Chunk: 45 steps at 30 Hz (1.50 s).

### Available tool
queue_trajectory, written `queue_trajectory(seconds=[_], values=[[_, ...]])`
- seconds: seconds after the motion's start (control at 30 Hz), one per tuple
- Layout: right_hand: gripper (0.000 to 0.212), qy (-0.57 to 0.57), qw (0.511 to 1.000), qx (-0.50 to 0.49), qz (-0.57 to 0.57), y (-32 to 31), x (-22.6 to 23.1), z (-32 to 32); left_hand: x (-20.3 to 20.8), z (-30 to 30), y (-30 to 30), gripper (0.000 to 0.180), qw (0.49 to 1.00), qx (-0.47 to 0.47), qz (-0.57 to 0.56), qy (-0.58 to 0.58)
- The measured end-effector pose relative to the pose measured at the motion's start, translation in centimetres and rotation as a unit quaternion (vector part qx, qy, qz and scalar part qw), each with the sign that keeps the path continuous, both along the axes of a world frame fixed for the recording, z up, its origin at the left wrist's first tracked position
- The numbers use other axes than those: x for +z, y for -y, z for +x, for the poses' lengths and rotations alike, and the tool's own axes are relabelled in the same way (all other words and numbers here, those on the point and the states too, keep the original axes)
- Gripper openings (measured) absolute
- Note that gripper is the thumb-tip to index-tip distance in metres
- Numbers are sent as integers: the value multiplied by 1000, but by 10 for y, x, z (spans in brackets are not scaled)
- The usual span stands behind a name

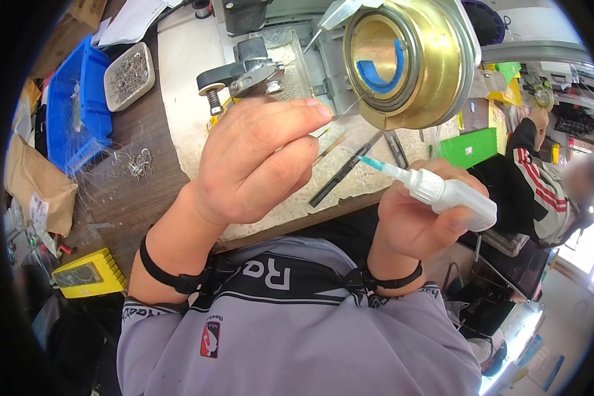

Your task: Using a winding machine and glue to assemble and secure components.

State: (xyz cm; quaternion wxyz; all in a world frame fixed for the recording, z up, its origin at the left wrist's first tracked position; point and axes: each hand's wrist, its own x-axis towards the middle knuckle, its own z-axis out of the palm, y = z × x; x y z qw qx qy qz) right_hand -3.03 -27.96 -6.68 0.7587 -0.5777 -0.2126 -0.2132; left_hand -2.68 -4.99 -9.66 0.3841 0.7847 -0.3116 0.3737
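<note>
My left hand [264, 152] is raised over the worktop with thumb and forefinger pinched together. From its fingertips a thin strand [348, 109] runs toward the rim of a brass-coloured machine drum [435, 63]. A curved blue strip [380, 84] lies inside the drum's opening. In my right hand [412, 218] is a white squeeze bottle [452, 198], tilted, with a teal needle tip [375, 164] pointing up and left toward my left hand. The needle's end is apart from the strand. Beneath lie dark tweezers [340, 179] and a thin wooden stick [330, 148].
At left stand a blue bin [79, 112] and a pale dish [129, 76] of small metal pieces. Several metal hooks [138, 165] lie loose on the dark table. A metal clamp arm [244, 72] stands beside the drum. Another person [541, 171] sits at right.
</note>
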Motion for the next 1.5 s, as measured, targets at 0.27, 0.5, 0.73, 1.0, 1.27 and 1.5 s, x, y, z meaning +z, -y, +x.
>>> queue_trajectory(seconds=[0.27,0.5,0.73,1.0,1.27,1.5], values=[[34,122,970,-205,44,56,18,35,-3,2,2,25,999,8,21,26],[18,-75,952,-296,-40,160,79,122,-2,2,4,26,999,22,14,38],[32,-85,886,-341,-304,195,89,180,3,2,6,26,999,29,16,40],[39,-124,819,-323,-457,169,87,188,0,0,5,21,998,43,14,34],[42,-139,792,-311,-507,174,66,190,4,0,5,21,999,32,2,25],[47,-139,798,-335,-481,170,61,183,1,0,4,22,999,29,0,21]])
